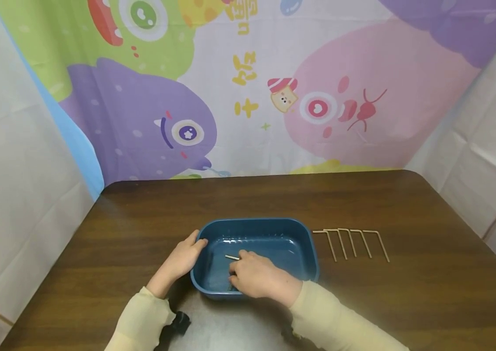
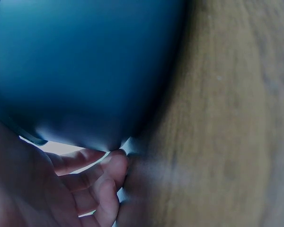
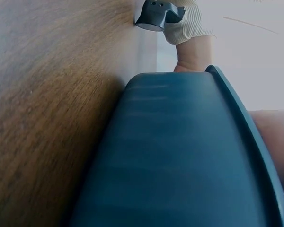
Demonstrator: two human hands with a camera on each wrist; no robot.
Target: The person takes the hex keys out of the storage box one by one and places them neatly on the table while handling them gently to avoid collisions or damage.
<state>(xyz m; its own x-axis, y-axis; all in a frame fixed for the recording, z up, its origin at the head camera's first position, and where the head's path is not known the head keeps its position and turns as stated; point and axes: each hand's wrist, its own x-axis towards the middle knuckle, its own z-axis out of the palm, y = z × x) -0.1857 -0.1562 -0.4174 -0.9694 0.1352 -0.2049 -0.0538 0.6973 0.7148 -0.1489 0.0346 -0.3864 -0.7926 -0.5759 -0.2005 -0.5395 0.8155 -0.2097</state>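
Note:
A blue rectangular tub sits on the table in front of me. My left hand holds its left end, with the thumb over the rim and the other fingers along the outside wall; in the left wrist view those fingers bend in under the tub wall. Inside the tub, my right hand has its fingers curled around a thin metal hex key, one end of which sticks out to the left past the fingertips. The rest of the key is hidden by the hand. In the right wrist view the tub's outer wall hides the fingers.
To the right of the tub, several L-shaped hex keys lie in a row on the brown wooden table. A cartoon-printed curtain hangs behind the far edge. A black device is at the left wrist.

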